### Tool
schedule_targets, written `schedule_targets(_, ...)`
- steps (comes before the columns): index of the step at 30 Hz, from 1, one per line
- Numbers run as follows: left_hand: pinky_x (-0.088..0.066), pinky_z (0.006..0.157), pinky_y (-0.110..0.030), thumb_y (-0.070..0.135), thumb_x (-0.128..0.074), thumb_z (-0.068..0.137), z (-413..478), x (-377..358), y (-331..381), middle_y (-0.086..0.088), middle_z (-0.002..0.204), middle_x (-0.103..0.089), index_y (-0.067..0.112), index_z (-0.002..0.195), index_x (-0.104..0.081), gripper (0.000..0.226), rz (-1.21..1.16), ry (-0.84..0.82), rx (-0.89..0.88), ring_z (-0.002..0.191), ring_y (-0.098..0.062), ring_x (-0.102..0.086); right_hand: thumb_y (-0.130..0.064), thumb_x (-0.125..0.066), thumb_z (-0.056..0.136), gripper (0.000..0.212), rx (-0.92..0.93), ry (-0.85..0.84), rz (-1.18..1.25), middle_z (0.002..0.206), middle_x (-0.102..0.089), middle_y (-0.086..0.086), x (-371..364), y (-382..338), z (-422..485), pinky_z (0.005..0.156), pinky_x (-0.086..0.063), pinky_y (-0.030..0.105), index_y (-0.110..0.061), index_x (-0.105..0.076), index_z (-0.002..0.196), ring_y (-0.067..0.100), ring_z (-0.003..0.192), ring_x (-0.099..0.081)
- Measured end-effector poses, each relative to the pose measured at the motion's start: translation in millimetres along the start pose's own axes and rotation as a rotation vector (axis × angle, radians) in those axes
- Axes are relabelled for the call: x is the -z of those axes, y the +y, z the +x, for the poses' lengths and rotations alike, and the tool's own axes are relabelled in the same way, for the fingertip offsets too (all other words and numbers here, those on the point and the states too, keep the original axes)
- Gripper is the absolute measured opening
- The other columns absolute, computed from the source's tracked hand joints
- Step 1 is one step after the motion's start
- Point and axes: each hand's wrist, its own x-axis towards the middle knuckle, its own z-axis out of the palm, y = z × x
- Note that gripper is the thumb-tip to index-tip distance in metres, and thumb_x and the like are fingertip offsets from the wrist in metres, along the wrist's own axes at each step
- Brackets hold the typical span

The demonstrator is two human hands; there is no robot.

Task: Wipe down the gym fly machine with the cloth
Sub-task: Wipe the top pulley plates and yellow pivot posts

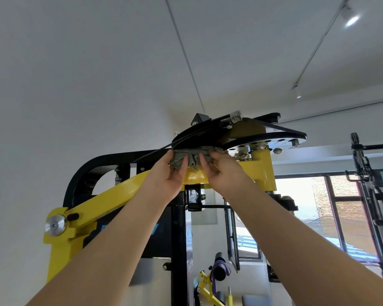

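Observation:
Both my arms reach up to the top of the yellow and black fly machine (111, 195). A crumpled grey cloth (191, 157) is bunched between my hands, pressed against the underside of the black cam plate (248, 133) and the top of the yellow cross arm. My left hand (167, 175) grips the cloth's left end. My right hand (221, 171) pinches its right end. The middle of the cloth shows between the two hands; the rest is hidden by my fingers.
A black cable (155, 151) runs from the cam plate down to the left. A silver pivot cap (55, 225) sits on the left yellow bracket. Another black rack (367, 177) stands at the right by the window (345, 213). Smaller gym gear (217, 270) lies below.

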Motion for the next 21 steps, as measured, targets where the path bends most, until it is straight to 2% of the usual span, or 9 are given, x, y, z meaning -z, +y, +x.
schedule_targets(2, -0.060, 0.083, -0.026, 0.013, -0.059, 0.100, -5, 1, 3, -0.019, 0.104, -0.068, -0.002, 0.096, -0.064, 0.016, -0.018, -0.033, -0.013, 0.116, -0.028, -0.065, 0.004, -0.057, 0.097, 0.009, -0.003, 0.007, 0.063, 0.129, -0.062, 0.018, -1, -2, -9, 0.070, -0.063, 0.028, -0.004, -0.060, 0.100, 0.026, 0.095, -0.065)
schedule_targets(4, -0.062, 0.080, -0.029, 0.011, -0.061, 0.099, -19, -1, 5, -0.020, 0.103, -0.070, -0.002, 0.096, -0.065, 0.014, -0.017, -0.087, -0.038, 0.107, -0.029, -0.068, 0.004, -0.062, 0.095, 0.016, -0.011, -0.022, 0.143, 0.115, -0.067, 0.020, -2, -5, -24, 0.068, -0.064, 0.031, -0.001, -0.064, 0.110, 0.029, 0.096, -0.067)
schedule_targets(7, -0.061, 0.080, -0.033, 0.010, -0.063, 0.097, -38, -11, 2, -0.019, 0.110, -0.070, -0.001, 0.100, -0.066, 0.011, 0.001, -0.116, -0.061, 0.107, -0.028, -0.069, 0.003, -0.062, 0.094, 0.025, 0.017, -0.051, 0.172, 0.113, -0.068, 0.021, -2, -15, -44, 0.063, -0.063, 0.029, -0.001, -0.062, 0.119, 0.030, 0.100, -0.067)
schedule_targets(10, -0.061, 0.080, -0.034, 0.009, -0.063, 0.097, -52, -22, -7, -0.019, 0.115, -0.070, 0.000, 0.105, -0.065, 0.013, 0.022, -0.145, -0.066, 0.107, -0.027, -0.070, 0.002, -0.062, 0.094, 0.016, 0.051, -0.074, 0.189, 0.096, -0.075, 0.018, 2, -30, -59, 0.060, -0.061, 0.027, -0.002, -0.065, 0.109, 0.026, 0.085, -0.074)
schedule_targets(12, -0.062, 0.081, -0.035, 0.008, -0.064, 0.096, -57, -30, -17, -0.018, 0.108, -0.073, 0.000, 0.105, -0.066, 0.012, 0.026, -0.176, -0.056, 0.102, -0.027, -0.072, 0.002, -0.062, 0.094, 0.010, 0.090, -0.079, 0.207, 0.079, -0.077, 0.015, 8, -42, -67, 0.062, -0.061, 0.026, -0.002, -0.064, 0.103, 0.023, 0.069, -0.076)
schedule_targets(14, -0.063, 0.081, -0.034, 0.009, -0.065, 0.095, -58, -37, -30, -0.017, 0.102, -0.075, 0.000, 0.105, -0.067, 0.013, 0.035, -0.204, -0.034, 0.101, -0.027, -0.073, 0.001, -0.061, 0.095, 0.009, 0.134, -0.058, 0.207, 0.074, -0.076, 0.014, 18, -54, -71, 0.062, -0.061, 0.025, 0.000, -0.064, 0.103, 0.020, 0.064, -0.075)
schedule_targets(16, -0.063, 0.081, -0.033, 0.009, -0.065, 0.095, -53, -42, -46, -0.017, 0.108, -0.075, 0.000, 0.109, -0.066, 0.016, 0.075, -0.211, -0.013, 0.105, -0.028, -0.073, 0.002, -0.062, 0.094, 0.012, 0.158, -0.009, 0.204, 0.077, -0.077, 0.014, 30, -66, -75, 0.061, -0.059, 0.024, 0.001, -0.064, 0.106, 0.020, 0.066, -0.076)
schedule_targets(19, -0.064, 0.071, -0.031, 0.008, -0.067, 0.095, -39, -46, -73, -0.019, 0.117, -0.071, 0.001, 0.118, -0.065, 0.024, 0.145, -0.138, 0.024, 0.106, -0.030, -0.071, 0.003, -0.061, 0.095, 0.029, 0.168, 0.097, 0.128, 0.113, -0.070, 0.016, 54, -81, -71, 0.062, -0.059, 0.022, 0.004, -0.060, 0.124, 0.022, 0.087, -0.071)
schedule_targets(21, -0.063, 0.062, -0.029, 0.009, -0.069, 0.094, -28, -47, -89, -0.019, 0.117, -0.070, 0.001, 0.118, -0.065, 0.026, 0.177, -0.064, 0.063, 0.102, -0.031, -0.071, 0.002, -0.057, 0.098, 0.037, 0.162, 0.137, 0.050, 0.124, -0.061, 0.011, 68, -91, -67, 0.065, -0.060, 0.020, 0.003, -0.053, 0.134, 0.018, 0.089, -0.066)
